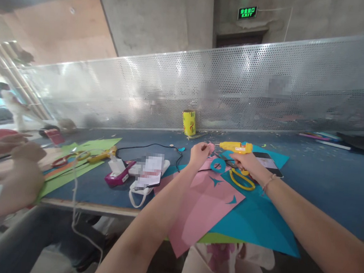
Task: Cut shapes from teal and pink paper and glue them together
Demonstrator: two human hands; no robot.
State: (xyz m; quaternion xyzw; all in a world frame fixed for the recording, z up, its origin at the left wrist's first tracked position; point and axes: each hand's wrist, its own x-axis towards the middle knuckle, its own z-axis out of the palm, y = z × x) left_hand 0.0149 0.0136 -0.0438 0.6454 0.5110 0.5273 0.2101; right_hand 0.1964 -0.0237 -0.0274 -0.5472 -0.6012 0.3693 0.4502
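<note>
Near the centre of the table, my left hand (201, 152) is closed on a small pink piece (211, 147). Just to its right, my right hand (244, 161) grips a yellow glue gun (236, 147), its nozzle pointing left at the pink piece. Below the hands lies a pink sheet (198, 209) with small blue scraps on it, overlapping a blue sheet (257, 218). A blue ring (218, 165) rests at the top of the pink sheet, beside yellow-handled scissors (242, 180).
A yellow can (189, 122) stands by the perforated metal screen (160, 88). A phone (149, 172), a magenta power strip (119, 175) and cables lie left of centre. Another phone (267, 163) is beyond my right wrist. A person's arms (25, 166) are at far left.
</note>
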